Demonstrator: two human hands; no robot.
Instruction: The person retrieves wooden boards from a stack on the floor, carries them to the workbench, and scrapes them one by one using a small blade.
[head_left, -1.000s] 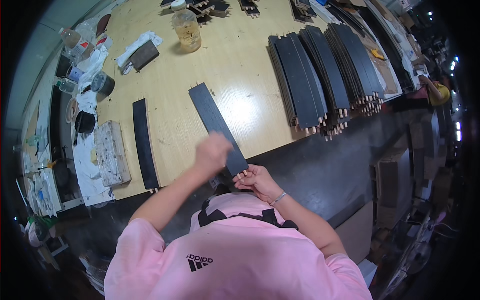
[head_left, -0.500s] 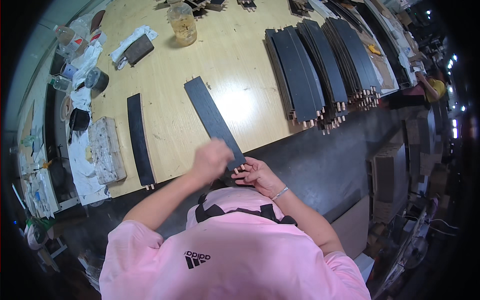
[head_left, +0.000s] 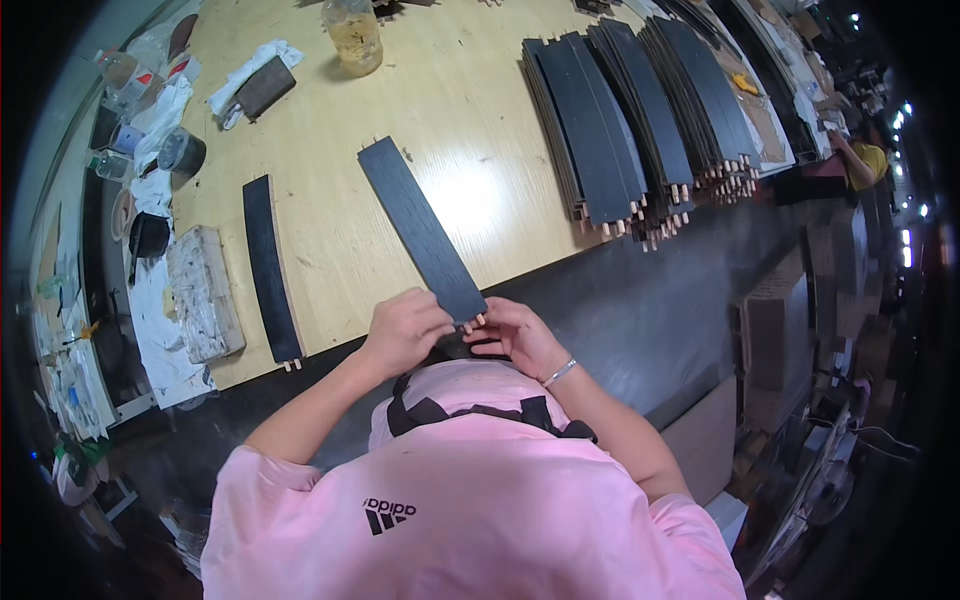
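A dark slat with pale wooden pegs at its ends lies slanted on the table, its near end jutting past the front edge toward me. My right hand grips that near end beside the pegs, thumb side against its right corner. At the slat's near left corner, my left hand is closed with curled fingers; anything inside them is hidden. To the left lies a second dark slat, also pegged, touched by neither hand.
Stacks of similar dark slats stand on the right of the wooden table. A clear jar is at the back, a dark block on a cloth nearby. Left are a stained block, cups and bottles. A person is far right.
My left hand, blurred over the slat earlier, has come down to its near left corner. My right hand stays at the near end. The whole view has shifted slightly.
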